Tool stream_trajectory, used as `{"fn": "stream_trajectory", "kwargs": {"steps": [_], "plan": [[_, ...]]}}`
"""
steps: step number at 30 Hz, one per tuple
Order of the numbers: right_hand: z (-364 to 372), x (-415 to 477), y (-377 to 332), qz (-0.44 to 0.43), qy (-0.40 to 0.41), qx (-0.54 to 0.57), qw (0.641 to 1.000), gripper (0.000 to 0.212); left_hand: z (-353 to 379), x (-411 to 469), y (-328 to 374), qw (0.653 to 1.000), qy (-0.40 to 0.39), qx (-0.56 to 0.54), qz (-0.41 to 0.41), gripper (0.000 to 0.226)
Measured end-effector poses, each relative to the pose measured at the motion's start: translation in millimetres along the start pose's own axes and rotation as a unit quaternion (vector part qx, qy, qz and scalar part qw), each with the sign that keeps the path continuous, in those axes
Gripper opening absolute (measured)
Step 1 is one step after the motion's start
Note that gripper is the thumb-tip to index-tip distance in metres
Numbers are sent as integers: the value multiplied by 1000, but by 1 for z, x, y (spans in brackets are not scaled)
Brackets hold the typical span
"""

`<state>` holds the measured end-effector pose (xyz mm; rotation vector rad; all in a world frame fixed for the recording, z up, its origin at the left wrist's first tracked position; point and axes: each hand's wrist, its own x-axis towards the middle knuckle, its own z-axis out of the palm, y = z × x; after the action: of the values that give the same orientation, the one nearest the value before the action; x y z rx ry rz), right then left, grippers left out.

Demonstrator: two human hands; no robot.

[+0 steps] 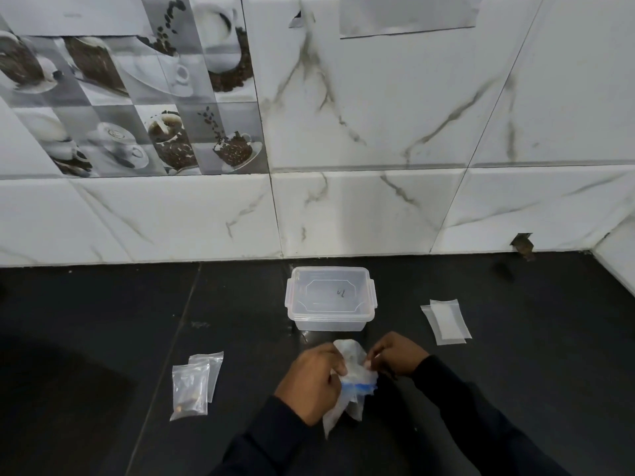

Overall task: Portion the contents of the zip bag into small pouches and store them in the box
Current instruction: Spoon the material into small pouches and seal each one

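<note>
Both hands are at the near middle of the black counter [103,321] and hold the zip bag [351,359] between them. The left hand [314,383] has its fingers curled around the left side of the bag. The right hand [398,359] pinches the right edge with its fingertips. The bag is crumpled, with a blue strip across it, and the hands cover a part of it.

Just behind the hands stands the clear box [330,322], near the wall [378,207]. A few small dark bits show in it; I cannot tell if a lid is on.

To the left of the hands, well apart from the box, two small pouches [192,389] lie overlapping, and the front one has something brown at the bottom. To the right of the box lie flat pouches [446,321], also overlapping. The wall has white marble tiles, with coffee picture tiles [137,97] at the far left.
</note>
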<state>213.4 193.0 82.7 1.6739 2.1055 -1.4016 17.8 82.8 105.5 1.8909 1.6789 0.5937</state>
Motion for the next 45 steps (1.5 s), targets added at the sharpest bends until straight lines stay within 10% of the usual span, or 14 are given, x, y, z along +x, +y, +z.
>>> {"fn": "stream_trajectory", "kwargs": {"steps": [29,45], "plan": [[28,-17,20,-70,131,159,976,8,14,-63,1,958,60,-192,-206,8],[48,-16,36,-41,178,277,943,10,-2,-67,1,985,61,-59,-151,16]]}}
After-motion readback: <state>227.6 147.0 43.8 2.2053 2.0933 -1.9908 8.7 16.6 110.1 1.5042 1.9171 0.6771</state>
